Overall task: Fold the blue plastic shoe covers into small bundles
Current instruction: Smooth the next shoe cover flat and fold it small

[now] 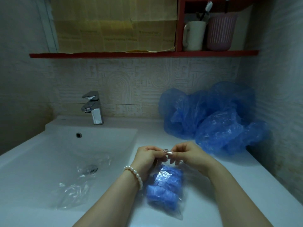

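Both our hands meet above the white surface (229, 185), right of the sink (49, 145). Left hand (147, 155) and right hand (186, 154) each have a grip pinched on the top edge of a clear bag (164, 190) packed with folded blue bundles; bag lies on the surface below. Loose shoe covers (211, 118) piled near the back right wall. Another clear bag lies in the sink.

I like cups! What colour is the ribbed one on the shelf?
Pink ribbed cup, seen in the head view.
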{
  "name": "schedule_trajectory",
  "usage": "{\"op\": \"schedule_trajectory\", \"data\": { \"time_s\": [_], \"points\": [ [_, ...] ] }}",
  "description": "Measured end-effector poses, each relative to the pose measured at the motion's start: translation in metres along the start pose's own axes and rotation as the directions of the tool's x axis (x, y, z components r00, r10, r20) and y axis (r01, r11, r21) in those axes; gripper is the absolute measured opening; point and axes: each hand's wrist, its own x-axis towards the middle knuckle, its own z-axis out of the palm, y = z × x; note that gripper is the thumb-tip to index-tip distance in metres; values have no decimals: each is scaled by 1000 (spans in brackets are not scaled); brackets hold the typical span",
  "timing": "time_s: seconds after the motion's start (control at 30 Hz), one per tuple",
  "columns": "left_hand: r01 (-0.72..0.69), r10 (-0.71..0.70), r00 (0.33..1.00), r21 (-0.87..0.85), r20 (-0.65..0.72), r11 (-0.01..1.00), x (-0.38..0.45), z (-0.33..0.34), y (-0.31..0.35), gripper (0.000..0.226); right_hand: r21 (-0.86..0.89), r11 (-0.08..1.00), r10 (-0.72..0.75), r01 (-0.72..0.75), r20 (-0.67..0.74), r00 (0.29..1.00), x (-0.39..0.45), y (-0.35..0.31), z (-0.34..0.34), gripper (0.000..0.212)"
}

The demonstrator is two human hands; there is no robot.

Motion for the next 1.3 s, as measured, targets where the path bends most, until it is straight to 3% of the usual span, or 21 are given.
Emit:
{"op": "schedule_trajectory", "data": {
  "time_s": [0.2, 0.4, 0.7, 0.93, 1.03, 1.17, 1.3],
  "points": [
    [-7, 5, 998, -46, -57, 999, 3, -2, 3, 9, -13, 998, -62, 61, -60, 996, 7, -3, 11, 23],
    [14, -21, 992, -53, -125, 998, 7, -11, 6, 12, -75, 997, -27, 21, -74, 997, 8, 1, 10, 22],
    [57, -86, 977, -149, -196, 987, 17, -24, 6, 18, -22, 999, -43, 41, -83, 996, -2, 4, -9, 20],
    [84, -121, 979, -213, -166, 973, 19, -26, 5, 16, -28, 999, -31, 28, -111, 993, -5, 7, -16, 20],
    [82, -155, 972, -358, -179, 930, 19, -35, 9, 21, -11, 999, -40, 38, -207, 978, -8, 12, -31, 24],
    [1, -73, 977, -340, -200, 940, 18, -49, 7, 19, 90, 994, -18, 57, -380, 925, -14, 21, -51, 25],
    [-32, -27, 984, -324, -177, 945, 17, -40, 5, 18, 106, 994, -3, 37, -300, 954, 6, 12, -7, 22]
  ]
}}
